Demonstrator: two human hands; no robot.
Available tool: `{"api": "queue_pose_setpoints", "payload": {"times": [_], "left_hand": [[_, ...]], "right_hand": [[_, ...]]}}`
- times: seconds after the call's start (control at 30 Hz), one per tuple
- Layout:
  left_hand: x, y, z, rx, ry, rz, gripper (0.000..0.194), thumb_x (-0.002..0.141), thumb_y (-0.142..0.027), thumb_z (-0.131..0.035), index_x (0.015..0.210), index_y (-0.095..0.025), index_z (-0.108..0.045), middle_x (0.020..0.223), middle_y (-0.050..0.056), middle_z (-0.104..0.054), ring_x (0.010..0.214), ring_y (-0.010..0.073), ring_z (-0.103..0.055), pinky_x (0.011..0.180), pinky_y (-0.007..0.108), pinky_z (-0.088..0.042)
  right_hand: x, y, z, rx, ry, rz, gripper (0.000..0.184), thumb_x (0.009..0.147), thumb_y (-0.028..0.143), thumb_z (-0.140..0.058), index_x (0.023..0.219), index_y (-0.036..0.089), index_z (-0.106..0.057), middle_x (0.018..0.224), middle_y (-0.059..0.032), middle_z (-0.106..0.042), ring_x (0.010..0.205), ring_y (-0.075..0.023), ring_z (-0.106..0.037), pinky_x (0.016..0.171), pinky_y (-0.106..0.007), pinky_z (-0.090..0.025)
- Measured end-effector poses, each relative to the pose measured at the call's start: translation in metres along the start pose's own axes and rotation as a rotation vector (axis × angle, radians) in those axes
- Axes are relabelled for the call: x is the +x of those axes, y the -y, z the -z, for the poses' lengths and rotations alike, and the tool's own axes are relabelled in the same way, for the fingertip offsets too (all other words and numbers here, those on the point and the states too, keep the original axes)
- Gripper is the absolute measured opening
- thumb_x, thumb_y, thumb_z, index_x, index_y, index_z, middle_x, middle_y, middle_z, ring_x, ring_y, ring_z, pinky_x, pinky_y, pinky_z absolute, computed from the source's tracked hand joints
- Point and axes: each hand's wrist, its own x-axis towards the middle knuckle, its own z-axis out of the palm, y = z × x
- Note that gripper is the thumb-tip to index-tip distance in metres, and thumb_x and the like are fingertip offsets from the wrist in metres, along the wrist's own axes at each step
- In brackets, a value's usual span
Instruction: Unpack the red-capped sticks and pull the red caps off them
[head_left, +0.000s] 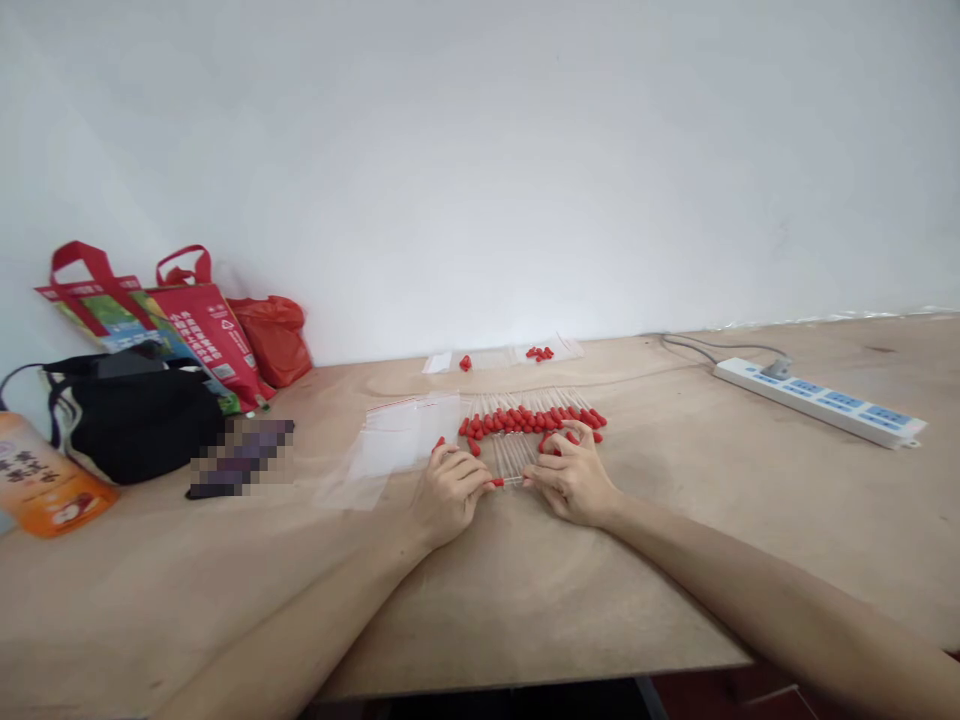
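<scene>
Between my two hands lies a dropper [498, 483] with a red rubber bulb and a thin clear tube, held level just above the table. My left hand [454, 487] pinches its red end, and my right hand [571, 480] pinches the tube's other end. Another red bulb [438, 442] shows at the knuckles of my left hand. Just beyond my hands, several finished-looking droppers [517, 419] lie in a row, red bulbs toward me and tubes pointing to the wall. Loose clear tubes [511, 452] lie between my hands and that row. My right fingers partly cover some bulbs.
Clear zip bags [397, 440] lie left of the row. Near the wall are more bags with red bulbs [539, 354]. A power strip [821, 400] with a cable is at right. Shopping bags [202, 330], a black bag [139, 415] and an orange pouch [49, 480] crowd the left.
</scene>
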Motion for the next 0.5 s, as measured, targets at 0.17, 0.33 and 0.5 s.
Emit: {"api": "queue_pose_setpoints", "payload": {"times": [0.17, 0.33, 0.5], "left_hand": [[-0.007, 0.025, 0.005, -0.030, -0.166, 0.192, 0.022, 0.084, -0.023, -0.041, 0.073, -0.020, -0.060, 0.075, 0.003, -0.063, 0.074, 0.0159, -0.057, 0.074, 0.032, -0.042], [-0.004, 0.039, 0.004, -0.077, -0.292, 0.410, 0.021, 0.082, -0.026, -0.042, 0.086, -0.019, -0.062, 0.080, 0.004, -0.055, 0.074, 0.0144, -0.055, 0.068, 0.026, -0.046], [0.004, 0.046, -0.006, -0.024, -0.328, 0.503, 0.022, 0.076, -0.017, -0.047, 0.094, -0.017, -0.057, 0.080, 0.003, -0.053, 0.068, 0.0130, -0.056, 0.065, 0.026, -0.047]], "right_hand": [[-0.009, -0.017, 0.008, -0.024, -0.028, -0.142, 0.023, 0.083, 0.028, -0.045, 0.075, 0.025, -0.066, 0.063, 0.0006, -0.062, 0.075, -0.0145, -0.049, 0.090, -0.041, -0.018], [-0.006, -0.025, 0.004, -0.009, -0.082, -0.357, 0.022, 0.084, 0.032, -0.046, 0.085, 0.027, -0.067, 0.073, -0.0006, -0.067, 0.071, -0.0135, -0.052, 0.084, -0.035, -0.021], [0.003, -0.016, -0.010, -0.040, -0.062, -0.414, 0.021, 0.080, 0.022, -0.044, 0.083, 0.020, -0.064, 0.075, -0.0035, -0.067, 0.072, -0.0154, -0.053, 0.078, -0.034, -0.022]]}}
